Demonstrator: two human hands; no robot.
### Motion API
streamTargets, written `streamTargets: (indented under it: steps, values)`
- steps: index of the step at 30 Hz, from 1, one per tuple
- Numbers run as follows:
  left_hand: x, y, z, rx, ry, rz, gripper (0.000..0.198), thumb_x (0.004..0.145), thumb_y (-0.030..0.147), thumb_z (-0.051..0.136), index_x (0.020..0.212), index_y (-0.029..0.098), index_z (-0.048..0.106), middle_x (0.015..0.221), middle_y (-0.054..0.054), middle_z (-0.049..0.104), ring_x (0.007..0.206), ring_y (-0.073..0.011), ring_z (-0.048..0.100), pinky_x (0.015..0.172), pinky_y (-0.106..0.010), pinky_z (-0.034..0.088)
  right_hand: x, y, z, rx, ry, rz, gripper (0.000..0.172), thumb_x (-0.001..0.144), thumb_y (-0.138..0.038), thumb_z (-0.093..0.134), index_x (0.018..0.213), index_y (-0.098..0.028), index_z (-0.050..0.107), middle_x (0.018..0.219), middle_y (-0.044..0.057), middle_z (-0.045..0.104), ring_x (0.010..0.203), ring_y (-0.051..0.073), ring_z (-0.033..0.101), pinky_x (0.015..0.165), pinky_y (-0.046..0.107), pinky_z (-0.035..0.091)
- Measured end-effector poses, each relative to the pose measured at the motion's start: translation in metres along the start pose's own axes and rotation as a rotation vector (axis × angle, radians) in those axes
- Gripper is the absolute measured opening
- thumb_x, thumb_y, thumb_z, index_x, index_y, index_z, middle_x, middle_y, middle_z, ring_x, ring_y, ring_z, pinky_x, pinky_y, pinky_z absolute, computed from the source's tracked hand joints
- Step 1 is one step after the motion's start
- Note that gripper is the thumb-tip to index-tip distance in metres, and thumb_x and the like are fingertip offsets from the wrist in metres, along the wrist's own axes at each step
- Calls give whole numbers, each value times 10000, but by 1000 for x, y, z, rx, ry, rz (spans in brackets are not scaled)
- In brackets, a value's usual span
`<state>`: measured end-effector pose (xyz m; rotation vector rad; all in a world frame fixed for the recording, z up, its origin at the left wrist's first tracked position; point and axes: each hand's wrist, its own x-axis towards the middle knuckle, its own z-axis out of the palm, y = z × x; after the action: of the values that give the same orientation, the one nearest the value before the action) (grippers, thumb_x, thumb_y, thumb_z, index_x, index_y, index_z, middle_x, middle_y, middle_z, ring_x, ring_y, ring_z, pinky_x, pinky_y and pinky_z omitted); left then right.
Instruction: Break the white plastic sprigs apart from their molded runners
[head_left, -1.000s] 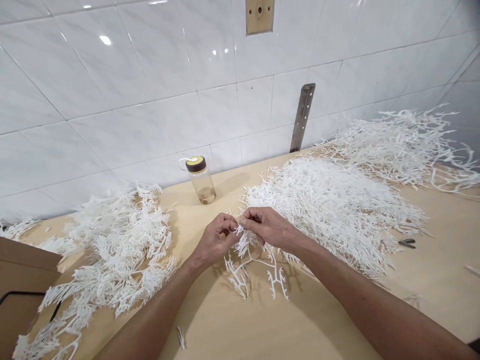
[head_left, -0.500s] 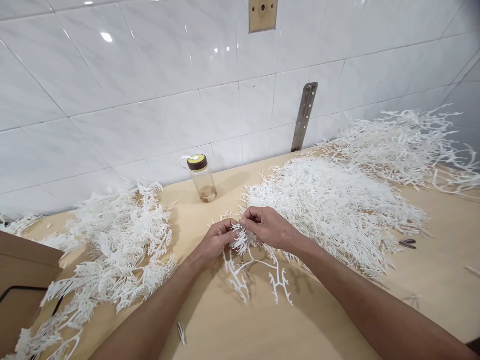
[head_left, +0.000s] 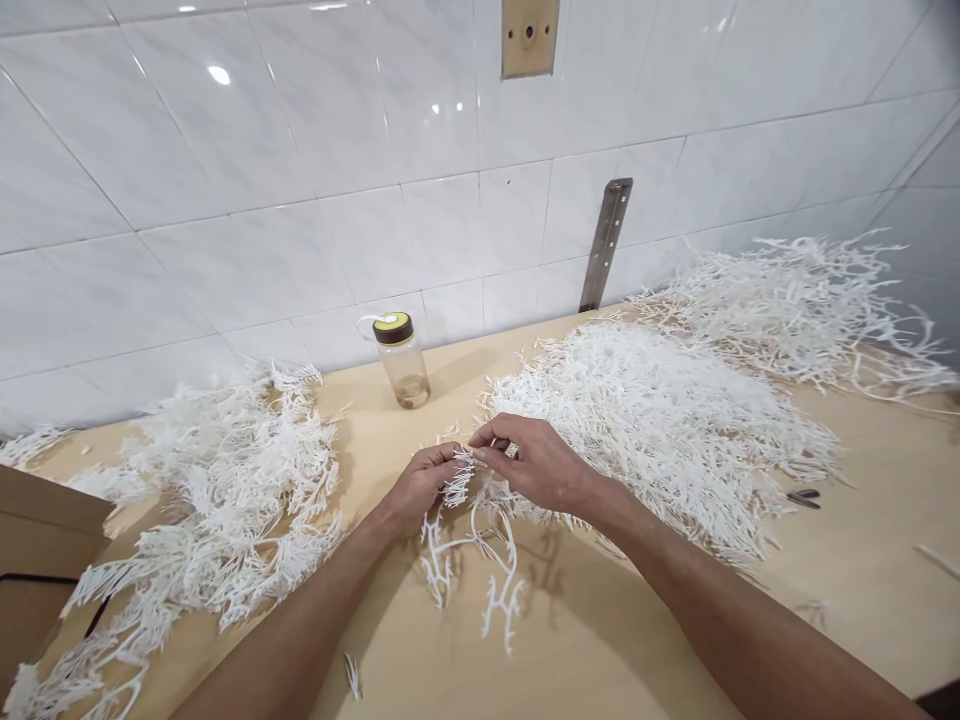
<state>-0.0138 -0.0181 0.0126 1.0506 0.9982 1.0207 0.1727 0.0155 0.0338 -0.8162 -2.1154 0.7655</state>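
My left hand [head_left: 424, 490] is closed round a white, branched plastic stem [head_left: 502, 600], like part of an artificial plant. Its bare forked arms hang below my hands over the table. A dense tuft of small white sprigs [head_left: 459, 480] shows at my left fingertips. My right hand [head_left: 529, 460] pinches thumb and forefinger together at the top of this tuft, on what looks like a small white sprig; its end is hidden by the fingers. Right behind my right hand lies a wide heap of loose white sprigs [head_left: 660, 410].
Fluffy white branches [head_left: 225, 500] pile up at left, beside a cardboard box [head_left: 52, 550]. A clear bottle [head_left: 409, 370] with a dark and yellow lid stands near the tiled wall [head_left: 315, 260]. Long white stems [head_left: 802, 310] lie back right. Small dark snips [head_left: 804, 497] rest right of the heap.
Both hands have shifted slightly left with the stem, and its hanging arms have swung left and lower. My right fingertips sit a little farther from the left hand's palm. The view has tilted slightly.
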Motion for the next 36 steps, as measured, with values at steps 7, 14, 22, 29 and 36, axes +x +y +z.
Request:
streamTargets:
  steps: [7,14,22,29,36]
  values:
    - [0,-1,0,129,-81,22,318,726,413,738,707,135,585,575,30,478,495,-75,393,493,-224,280,0,-3,-6,-85,-95,1,128,880,-194,578,882,-195,706,858,36,695,757,154,605,714,298,454]
    - [-1,0,-5,162,-132,-45,303,734,395,734,695,145,568,583,26,489,497,-78,414,483,-217,299,-3,-8,-7,-167,-173,-11,167,892,-177,539,857,-195,701,854,35,683,726,142,589,701,292,436]
    - [0,0,-11,58,-175,-60,303,738,391,742,714,121,607,597,18,500,512,-72,416,492,-214,306,-5,-14,0,-366,-181,-39,170,913,-146,473,873,-171,636,825,37,648,708,137,546,663,274,387]
    - [1,-5,-8,32,-133,-1,333,743,414,749,701,133,575,587,29,472,504,-64,389,488,-206,304,-2,-9,15,-346,-32,-5,122,830,-100,500,781,-177,582,703,10,603,624,124,503,612,256,366]
    - [-5,1,-4,119,-93,22,339,748,457,732,737,145,598,564,23,485,475,-74,381,440,-206,281,0,-8,17,-92,85,303,64,818,-173,522,795,-198,577,651,-16,620,538,113,563,516,227,403]
